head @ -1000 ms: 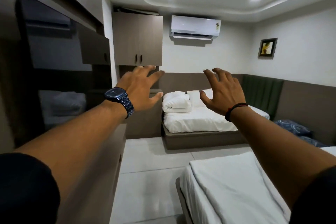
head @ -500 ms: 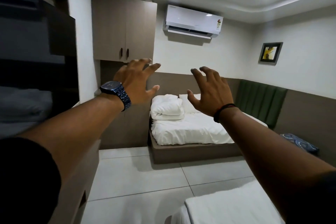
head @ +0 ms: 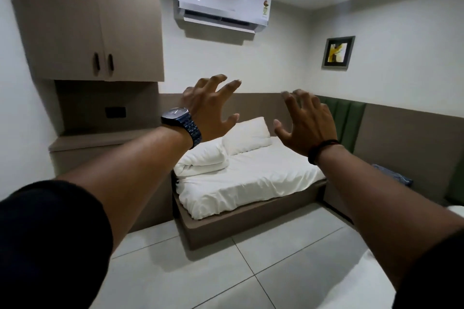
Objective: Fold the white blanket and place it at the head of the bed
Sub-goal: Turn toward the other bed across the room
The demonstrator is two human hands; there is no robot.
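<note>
Both arms stretched forward, left hand (head: 209, 108) and right hand (head: 310, 124) raised, empty, fingers spread, palms outward

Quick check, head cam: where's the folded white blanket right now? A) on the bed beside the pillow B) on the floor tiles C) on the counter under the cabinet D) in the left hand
A: the folded white blanket lies on the bed, up against the pillow; both the left hand and right hand are open and empty.

No text can be read anywhere; the air conditioner (head: 223, 2) bears a small round sticker at its right end and a faint mark at its upper left, both too blurred to read.
</note>
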